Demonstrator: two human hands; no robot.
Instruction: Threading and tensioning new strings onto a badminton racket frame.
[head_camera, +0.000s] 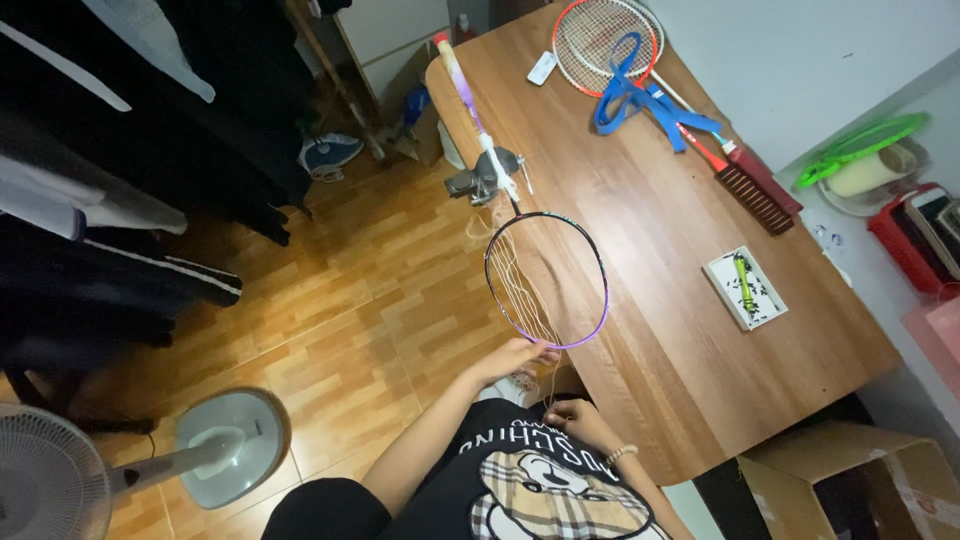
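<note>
**Stringing a racket at the table edge**

Gripping the lower rim of a purple-and-black racket (547, 280) near the middle of the frame, the left hand (517, 358) has its fingers pressed together on the frame's bottom curve. The right hand (577, 420), lower and closer to the body, pinches the pale string (549, 385) that trails down from the hoop. The racket lies along the left edge of the wooden table (660, 330), its shaft held in a small grey clamp (482, 180) above, its head only partly strung — a few loose strands on the left side.

The racket looks light and stiff, yet the thin hoop would likely deform if squeezed hard, so the rim near the grommets seems the sound place to hold. The string appears thin, slick and springy, best pinched close to the frame.

Further up the frame lies a red-and-white racket (604, 45) with a blue strap (640, 95) — and a white fan (60, 480) stands at lower left.
</note>
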